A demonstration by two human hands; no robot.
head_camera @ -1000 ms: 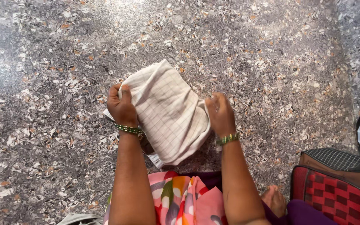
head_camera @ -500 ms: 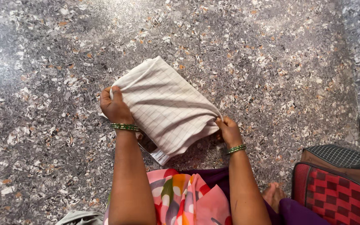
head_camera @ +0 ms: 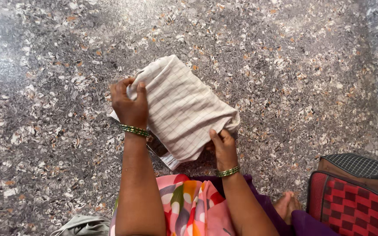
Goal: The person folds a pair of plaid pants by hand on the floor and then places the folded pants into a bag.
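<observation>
Cloth [head_camera: 184, 109] underside hidden beneath both hands' grip.

It looks like a home: a speckled grey terrazzo floor [head_camera: 285, 65] where a person sits barefoot, with a red-and-black checked bag [head_camera: 351, 201] lying beside them on the floor.

Both bare forearms reach forward, a green bangle on each wrist; the left hand [head_camera: 130, 106] is clenched with its knuckles up, while the right hand [head_camera: 223, 147] pinches, thumb extended forward.
</observation>
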